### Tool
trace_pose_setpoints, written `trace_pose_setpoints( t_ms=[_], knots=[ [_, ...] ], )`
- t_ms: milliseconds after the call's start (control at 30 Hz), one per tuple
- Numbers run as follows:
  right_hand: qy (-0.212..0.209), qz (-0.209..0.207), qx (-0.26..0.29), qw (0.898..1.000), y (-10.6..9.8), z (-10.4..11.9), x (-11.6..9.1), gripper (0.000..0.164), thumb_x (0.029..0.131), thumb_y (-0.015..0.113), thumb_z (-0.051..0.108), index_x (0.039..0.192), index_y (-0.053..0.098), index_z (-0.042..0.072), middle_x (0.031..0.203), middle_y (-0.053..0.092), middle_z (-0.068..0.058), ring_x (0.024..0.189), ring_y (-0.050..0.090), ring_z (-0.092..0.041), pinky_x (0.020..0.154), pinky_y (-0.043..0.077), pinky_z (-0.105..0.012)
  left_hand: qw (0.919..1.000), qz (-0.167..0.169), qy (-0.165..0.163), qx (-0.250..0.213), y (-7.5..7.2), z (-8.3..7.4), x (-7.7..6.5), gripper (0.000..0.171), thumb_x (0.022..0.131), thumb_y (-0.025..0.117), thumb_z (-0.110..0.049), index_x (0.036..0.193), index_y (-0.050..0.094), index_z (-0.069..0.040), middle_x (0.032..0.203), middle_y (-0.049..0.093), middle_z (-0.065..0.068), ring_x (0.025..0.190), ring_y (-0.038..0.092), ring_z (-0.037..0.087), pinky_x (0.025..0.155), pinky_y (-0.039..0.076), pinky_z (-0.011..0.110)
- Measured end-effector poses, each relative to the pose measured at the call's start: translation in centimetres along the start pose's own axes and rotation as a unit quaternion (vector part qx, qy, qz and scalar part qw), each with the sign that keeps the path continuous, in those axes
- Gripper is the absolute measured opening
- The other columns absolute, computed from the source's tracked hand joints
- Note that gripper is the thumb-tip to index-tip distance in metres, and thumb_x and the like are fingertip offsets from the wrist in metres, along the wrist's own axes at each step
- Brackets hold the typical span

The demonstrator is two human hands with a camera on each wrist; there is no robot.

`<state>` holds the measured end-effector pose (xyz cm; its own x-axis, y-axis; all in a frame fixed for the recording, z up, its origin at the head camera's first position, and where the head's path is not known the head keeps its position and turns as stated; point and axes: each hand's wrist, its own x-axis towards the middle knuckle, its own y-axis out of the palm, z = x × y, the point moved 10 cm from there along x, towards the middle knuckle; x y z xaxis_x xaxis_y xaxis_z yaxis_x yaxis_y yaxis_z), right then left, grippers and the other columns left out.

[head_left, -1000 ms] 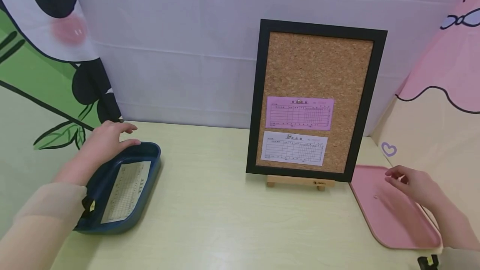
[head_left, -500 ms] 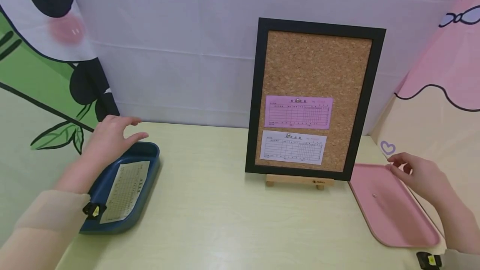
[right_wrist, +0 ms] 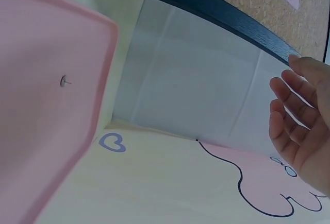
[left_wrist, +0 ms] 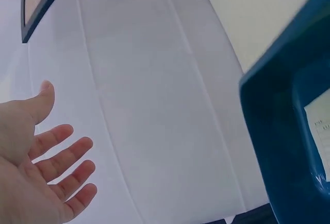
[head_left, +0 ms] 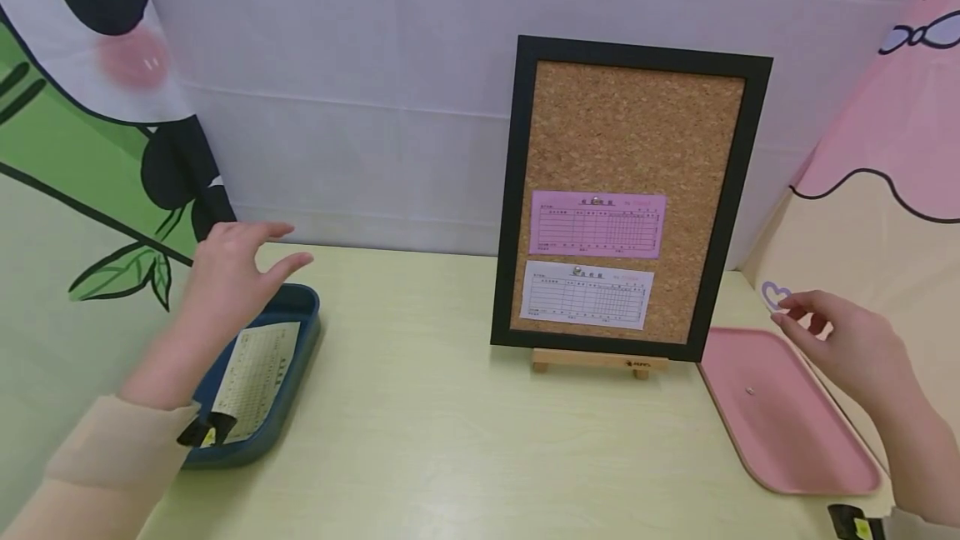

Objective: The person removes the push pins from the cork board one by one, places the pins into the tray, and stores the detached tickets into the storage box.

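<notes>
My left hand [head_left: 232,290] hovers over the back of a blue tray [head_left: 311,332], thumb and fingers spread with nothing between them. In that tray lies a pale printed slip [head_left: 258,369], partly behind my wrist. My right hand [head_left: 855,348] hangs above the back right of a pink tray [head_left: 787,448], fingers loosely bent and holding nothing in the right wrist view. One metal thumbtack [right_wrist: 63,81] lies on the pink tray. A black-framed cork board [head_left: 637,132] carries a pink slip [head_left: 597,232] above a white slip [head_left: 588,302], each with a tack near its top.
The board leans on a small wooden easel [head_left: 600,360] on the pale table [head_left: 450,423]. Behind stands a white cloth backdrop [head_left: 337,107], with cartoon-printed cloth [head_left: 862,232] at the sides. The pink tray reaches close to the board's lower right corner.
My left hand has moved right and a little up, its thumb and fingers spreading apart. The right hand has risen slightly off toward the back of the pink tray. Slips and board stay put.
</notes>
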<state>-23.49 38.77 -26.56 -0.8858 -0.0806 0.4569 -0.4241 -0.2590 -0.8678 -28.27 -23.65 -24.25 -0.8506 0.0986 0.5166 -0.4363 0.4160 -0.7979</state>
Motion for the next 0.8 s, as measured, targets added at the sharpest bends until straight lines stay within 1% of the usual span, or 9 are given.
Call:
trace_pose_setpoints(
  t_ms=[200,367,400,500,567,633,700,733,800],
  knots=[
    [0.009,-0.035,0.011,0.999,-1.3,1.5,0.0,0.020,0.084,0.071,0.020,0.099,0.067,0.010,0.080,0.062,-0.004,0.065,0.035,0.016,0.049,0.033,-0.022,0.9986,-0.042,0.018,-0.026,-0.9,-2.2,-0.5,0.043,0.084,0.072,-0.024,0.118,0.061,-0.002,0.113,0.063,0.023,0.107,0.045,0.042,0.086,0.033,0.059],
    [0.008,-0.084,0.042,0.996,-2.4,3.4,-0.2,0.019,0.082,0.072,0.016,0.099,0.068,0.007,0.081,0.062,-0.005,0.065,0.036,0.019,0.055,0.034,-0.007,0.9955,-0.074,0.034,-0.049,-1.2,-4.1,-0.8,0.042,0.081,0.074,-0.021,0.117,0.061,-0.003,0.113,0.062,0.022,0.110,0.045,0.042,0.087,0.032,0.059],
    [0.005,-0.099,0.050,0.994,-2.7,3.9,-0.3,0.019,0.081,0.073,0.014,0.098,0.068,0.007,0.080,0.062,-0.003,0.065,0.037,0.019,0.057,0.034,-0.005,0.9947,-0.080,0.035,-0.054,-1.1,-4.4,-0.9,0.043,0.081,0.075,-0.021,0.117,0.061,-0.003,0.114,0.062,0.021,0.110,0.045,0.042,0.087,0.032,0.059],
    [-0.006,-0.143,0.082,0.986,-3.4,5.1,-0.4,0.017,0.079,0.074,0.007,0.095,0.069,0.006,0.079,0.059,0.015,0.067,0.040,0.020,0.061,0.034,0.000,0.9916,-0.098,0.045,-0.072,-1.0,-5.4,-1.1,0.044,0.078,0.077,-0.019,0.116,0.062,-0.003,0.115,0.061,0.019,0.112,0.045,0.040,0.090,0.033,0.057],
    [-0.019,-0.173,0.100,0.980,-3.9,6.0,-0.4,0.018,0.077,0.074,0.004,0.095,0.069,0.003,0.080,0.053,0.029,0.070,0.042,0.021,0.064,0.034,0.002,0.9888,-0.111,0.054,-0.084,-0.9,-5.9,-1.3,0.045,0.077,0.078,-0.017,0.116,0.061,-0.002,0.115,0.061,0.019,0.113,0.046,0.039,0.091,0.034,0.055],
    [-0.030,-0.193,0.117,0.974,-4.2,6.7,-0.5,0.019,0.076,0.073,0.001,0.095,0.069,0.001,0.083,0.048,0.038,0.072,0.044,0.022,0.065,0.034,0.003,0.9863,-0.119,0.062,-0.095,-0.6,-6.4,-1.4,0.046,0.076,0.078,-0.016,0.116,0.061,-0.001,0.116,0.060,0.018,0.114,0.046,0.038,0.093,0.034,0.054],
    [-0.042,-0.213,0.128,0.968,-4.4,7.5,-0.6,0.021,0.075,0.073,-0.002,0.095,0.068,-0.002,0.087,0.050,0.037,0.074,0.046,0.022,0.067,0.035,0.003,0.9839,-0.126,0.068,-0.107,-0.4,-7.0,-1.5,0.047,0.076,0.078,-0.015,0.117,0.061,-0.001,0.117,0.060,0.018,0.115,0.046,0.037,0.094,0.034,0.052],
    [-0.047,-0.220,0.133,0.965,-4.5,7.8,-0.6,0.022,0.074,0.073,-0.004,0.096,0.068,-0.004,0.089,0.052,0.033,0.075,0.047,0.022,0.068,0.036,0.003,0.9830,-0.128,0.069,-0.112,-0.3,-7.3,-1.4,0.047,0.076,0.078,-0.015,0.117,0.061,-0.001,0.118,0.060,0.018,0.116,0.046,0.037,0.095,0.034,0.052],
    [-0.054,-0.233,0.143,0.960,-4.5,8.4,-0.6,0.023,0.074,0.072,-0.005,0.096,0.067,-0.005,0.088,0.059,0.020,0.077,0.047,0.020,0.069,0.036,0.003,0.9816,-0.131,0.068,-0.122,-0.1,-7.8,-1.4,0.048,0.076,0.078,-0.016,0.119,0.060,-0.001,0.121,0.059,0.017,0.117,0.045,0.036,0.096,0.034,0.052]
  ],
)
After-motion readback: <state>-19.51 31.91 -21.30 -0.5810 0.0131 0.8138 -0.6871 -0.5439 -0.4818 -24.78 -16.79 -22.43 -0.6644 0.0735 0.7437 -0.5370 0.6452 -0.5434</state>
